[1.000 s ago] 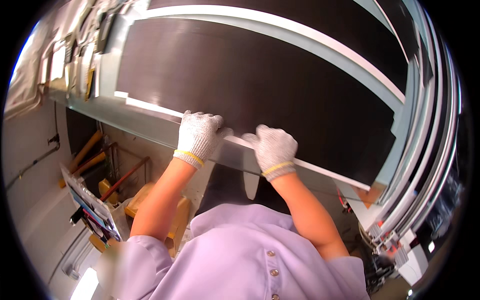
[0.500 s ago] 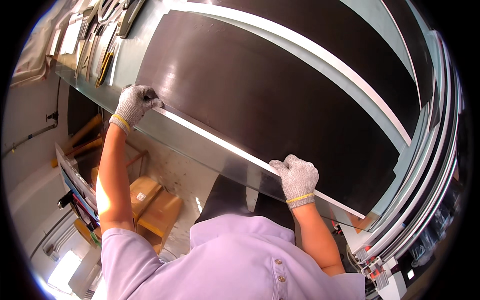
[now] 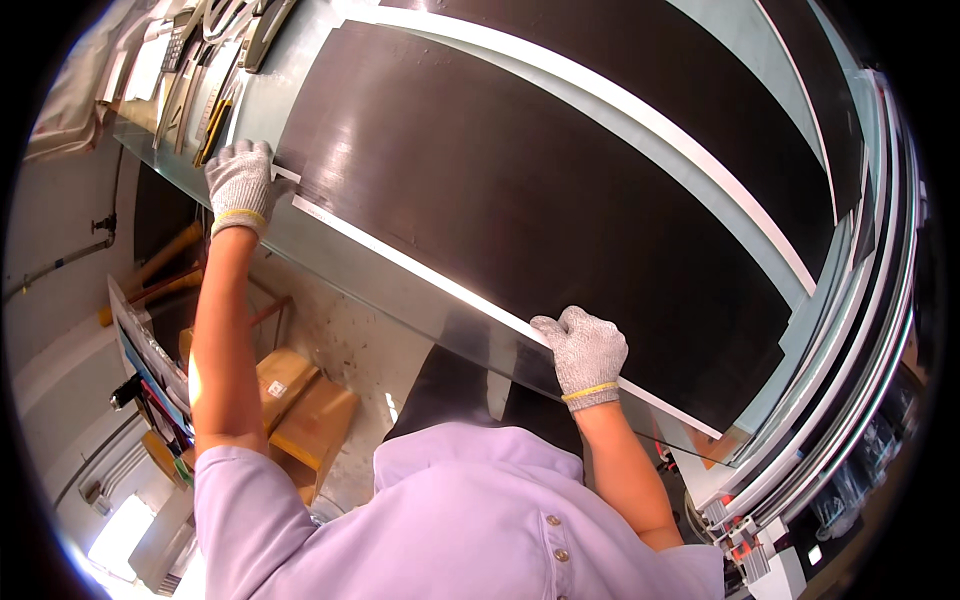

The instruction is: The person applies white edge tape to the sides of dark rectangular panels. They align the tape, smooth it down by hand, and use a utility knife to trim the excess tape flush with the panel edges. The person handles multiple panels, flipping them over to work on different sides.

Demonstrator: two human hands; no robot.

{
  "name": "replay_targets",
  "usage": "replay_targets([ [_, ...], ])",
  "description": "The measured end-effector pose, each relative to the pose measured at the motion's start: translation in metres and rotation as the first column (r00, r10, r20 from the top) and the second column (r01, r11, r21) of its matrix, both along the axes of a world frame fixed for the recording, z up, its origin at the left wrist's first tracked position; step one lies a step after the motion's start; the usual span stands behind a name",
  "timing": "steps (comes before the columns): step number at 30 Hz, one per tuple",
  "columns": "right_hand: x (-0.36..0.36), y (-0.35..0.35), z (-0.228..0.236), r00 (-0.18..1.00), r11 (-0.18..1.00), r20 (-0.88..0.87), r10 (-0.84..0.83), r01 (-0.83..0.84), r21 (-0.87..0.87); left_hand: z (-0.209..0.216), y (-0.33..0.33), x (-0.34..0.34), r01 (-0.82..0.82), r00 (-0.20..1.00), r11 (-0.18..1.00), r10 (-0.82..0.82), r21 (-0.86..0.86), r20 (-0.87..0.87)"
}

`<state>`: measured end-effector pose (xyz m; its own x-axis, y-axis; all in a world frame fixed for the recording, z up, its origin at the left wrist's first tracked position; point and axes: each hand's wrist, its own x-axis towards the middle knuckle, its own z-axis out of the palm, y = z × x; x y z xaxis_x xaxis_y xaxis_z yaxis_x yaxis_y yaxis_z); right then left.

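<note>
A large dark brown sheet (image 3: 520,210) lies on a glass tabletop (image 3: 400,310), with a narrow white strip (image 3: 420,270) along its near edge. My left hand (image 3: 240,185), in a grey knitted glove with a yellow cuff line, is open at the sheet's left corner. Its fingers are stretched out and its thumb points to a short white piece (image 3: 286,173) beside the strip's left end. Gloved the same way, my right hand (image 3: 587,350) is closed over the strip near the right end, fingers curled; the fingertips are partly hidden.
Further dark sheets with white edges (image 3: 690,60) lie beyond. Long curved-looking rails (image 3: 870,330) run along the right. Rulers, pencils and a cutter (image 3: 215,125) lie at the far left of the glass. Cardboard boxes (image 3: 300,400) stand on the floor below left.
My left hand has let go of the strip's left end, moved left and spread its fingers. The right hand keeps its place on the strip.
</note>
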<state>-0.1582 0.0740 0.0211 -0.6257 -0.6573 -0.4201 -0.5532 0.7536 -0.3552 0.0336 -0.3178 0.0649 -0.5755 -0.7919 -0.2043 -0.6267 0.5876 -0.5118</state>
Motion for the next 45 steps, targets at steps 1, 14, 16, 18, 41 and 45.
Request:
replay_targets([
  [1, 0.000, -0.001, -0.001, 1.000, 1.000, -0.008, 0.006, -0.006, 0.002, -0.005, -0.002, 0.001, 0.044, 0.996, 0.983, -0.057, -0.178, -0.070],
  [14, 0.003, 0.006, 0.000, 0.999, 1.000, -0.030, 0.022, -0.023, -0.020, -0.062, 0.179, -0.098, 0.324, 0.716, 0.898, -0.028, 0.297, -0.698],
  [16, 0.004, 0.008, -0.002, 0.999, 0.999, -0.036, 0.011, -0.013, -0.041, -0.061, 0.139, -0.083, 0.219, 0.770, 0.948, -0.024, 0.229, -0.638],
  [18, 0.006, 0.006, -0.002, 0.999, 0.997, -0.052, 0.006, -0.010, -0.083, -0.066, 0.099, -0.066, 0.155, 0.806, 0.978, -0.043, 0.141, -0.591],
  [41, 0.027, 0.068, 0.002, 0.984, 0.956, 0.003, 0.181, -0.175, -0.235, -0.101, 0.184, 0.084, -0.279, -0.515, 0.525, 0.625, 0.804, -0.586],
  [45, 0.028, 0.076, 0.001, 0.971, 0.934, 0.012, 0.241, -0.228, -0.273, -0.079, 0.202, 0.077, -0.111, -0.453, 0.440, 0.776, 0.891, -0.440],
])
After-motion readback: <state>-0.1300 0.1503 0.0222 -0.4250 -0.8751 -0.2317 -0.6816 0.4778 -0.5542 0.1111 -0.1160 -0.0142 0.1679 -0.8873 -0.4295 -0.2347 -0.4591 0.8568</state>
